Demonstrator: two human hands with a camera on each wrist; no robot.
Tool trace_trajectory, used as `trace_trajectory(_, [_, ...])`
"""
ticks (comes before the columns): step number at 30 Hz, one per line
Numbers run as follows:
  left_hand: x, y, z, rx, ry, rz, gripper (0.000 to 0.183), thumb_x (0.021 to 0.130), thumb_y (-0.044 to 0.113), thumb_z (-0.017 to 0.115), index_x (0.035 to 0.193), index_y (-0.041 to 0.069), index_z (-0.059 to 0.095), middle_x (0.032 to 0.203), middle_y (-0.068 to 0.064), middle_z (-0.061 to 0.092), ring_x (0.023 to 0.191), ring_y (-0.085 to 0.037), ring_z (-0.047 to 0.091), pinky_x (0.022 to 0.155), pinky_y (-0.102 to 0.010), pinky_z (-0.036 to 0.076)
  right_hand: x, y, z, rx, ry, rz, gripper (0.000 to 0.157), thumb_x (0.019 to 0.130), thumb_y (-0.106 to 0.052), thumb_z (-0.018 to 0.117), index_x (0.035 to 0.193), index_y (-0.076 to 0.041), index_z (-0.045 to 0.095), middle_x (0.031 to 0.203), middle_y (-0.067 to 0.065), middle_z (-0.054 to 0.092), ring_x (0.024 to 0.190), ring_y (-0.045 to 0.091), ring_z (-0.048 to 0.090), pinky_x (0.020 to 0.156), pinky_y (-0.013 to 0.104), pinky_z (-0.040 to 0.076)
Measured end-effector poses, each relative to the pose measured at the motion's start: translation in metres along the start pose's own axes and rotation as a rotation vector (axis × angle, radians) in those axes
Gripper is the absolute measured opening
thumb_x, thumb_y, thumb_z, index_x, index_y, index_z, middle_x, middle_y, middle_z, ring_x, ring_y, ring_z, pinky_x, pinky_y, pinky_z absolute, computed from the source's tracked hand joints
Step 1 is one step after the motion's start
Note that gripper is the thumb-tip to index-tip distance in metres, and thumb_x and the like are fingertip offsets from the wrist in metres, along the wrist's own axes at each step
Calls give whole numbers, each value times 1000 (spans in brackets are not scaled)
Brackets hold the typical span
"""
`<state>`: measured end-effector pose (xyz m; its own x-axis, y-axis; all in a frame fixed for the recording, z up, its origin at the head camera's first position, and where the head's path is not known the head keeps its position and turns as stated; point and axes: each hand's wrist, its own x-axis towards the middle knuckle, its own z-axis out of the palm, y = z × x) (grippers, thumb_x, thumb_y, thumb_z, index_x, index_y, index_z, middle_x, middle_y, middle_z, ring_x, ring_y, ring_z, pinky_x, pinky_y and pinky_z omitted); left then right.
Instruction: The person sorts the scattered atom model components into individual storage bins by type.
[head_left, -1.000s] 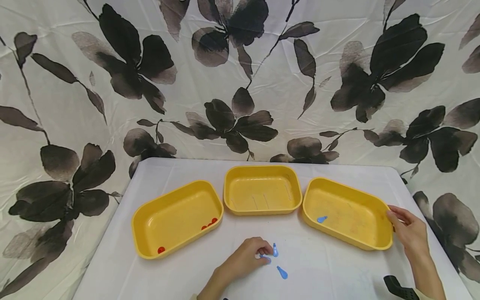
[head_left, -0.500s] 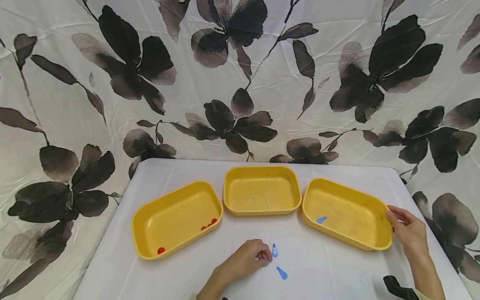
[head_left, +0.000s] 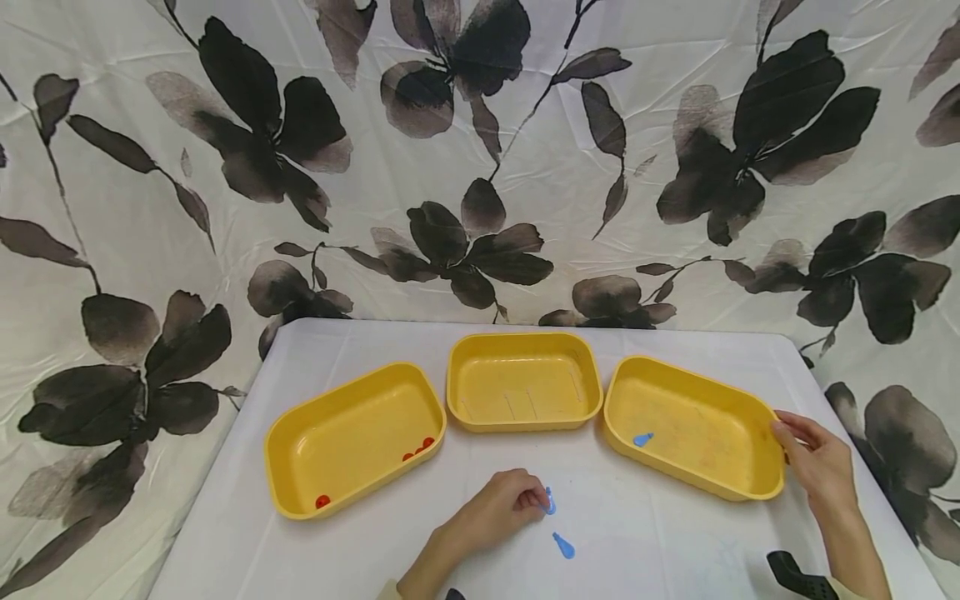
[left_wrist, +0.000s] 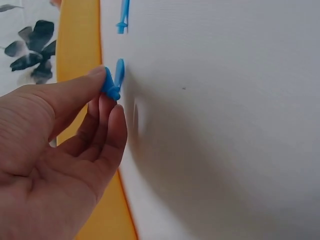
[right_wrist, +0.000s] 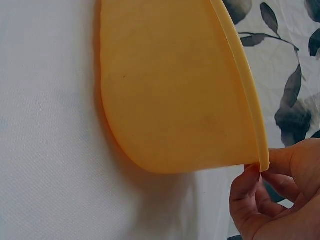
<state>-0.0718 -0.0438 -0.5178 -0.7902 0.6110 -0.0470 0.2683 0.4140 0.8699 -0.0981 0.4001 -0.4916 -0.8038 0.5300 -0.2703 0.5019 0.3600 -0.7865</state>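
Observation:
My left hand (head_left: pixel 504 507) is over the white table, pinching a small blue teardrop-shaped plastic piece (left_wrist: pixel 108 84) between thumb and fingers. From the head camera that piece is mostly hidden by the fingers. Right at the fingertips is a second blue piece (head_left: pixel 551 502), narrow neck pointing away from me. A third blue piece (head_left: pixel 564 546) lies on the cloth a little nearer. My right hand (head_left: pixel 821 462) grips the outer end of the right yellow tray (head_left: pixel 693 483), thumb and fingers on its rim. Inside that tray lies another blue piece (head_left: pixel 642 439).
The left yellow tray (head_left: pixel 300 412) holds several small red round pieces (head_left: pixel 420 451). Between the outer trays stands a middle yellow tray (head_left: pixel 525 425) with a few thin straight lines on its floor. A floral curtain (head_left: pixel 465 167) hangs behind the white table (head_left: pixel 675 542).
My left hand, with a blue piece in its fingers, has shifted slightly right and away from me, up to the second blue piece. The right hand keeps its hold on the tray rim.

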Motion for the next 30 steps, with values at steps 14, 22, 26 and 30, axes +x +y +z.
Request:
trace_trajectory(14, [23, 16, -5, -34, 71, 10, 6, 93, 1, 73, 95, 7, 73, 83, 10, 62, 76, 1, 55, 74, -17, 51, 1, 0, 1, -4, 2, 14, 57, 106, -35, 55, 151, 0, 47, 134, 16, 54, 90, 2, 51, 68, 3, 46])
trace_trajectory(22, [37, 23, -10, -72, 86, 39, 4, 94, 2, 73, 99, 3, 74, 85, 7, 65, 76, 0, 57, 73, -17, 53, -1, 2, 1, -13, -10, 12, 58, 106, -37, 56, 151, 0, 47, 137, 18, 53, 89, 1, 51, 69, 3, 46])
trace_trajectory(26, [45, 28, -12, -110, 87, 26, 6, 95, 5, 73, 102, 4, 74, 86, 8, 64, 78, -1, 56, 74, -18, 52, -1, 2, 0, -17, -14, 10, 59, 106, -36, 55, 151, 0, 47, 137, 20, 52, 91, 4, 52, 68, 3, 46])
trace_trajectory(30, [53, 33, -14, -119, 105, 30, 6, 95, 7, 74, 101, 5, 74, 86, 8, 64, 77, -2, 56, 73, -18, 52, -2, 0, 0, -23, -8, 14, 59, 106, -37, 54, 151, 0, 46, 142, 21, 50, 99, 13, 53, 68, 2, 45])
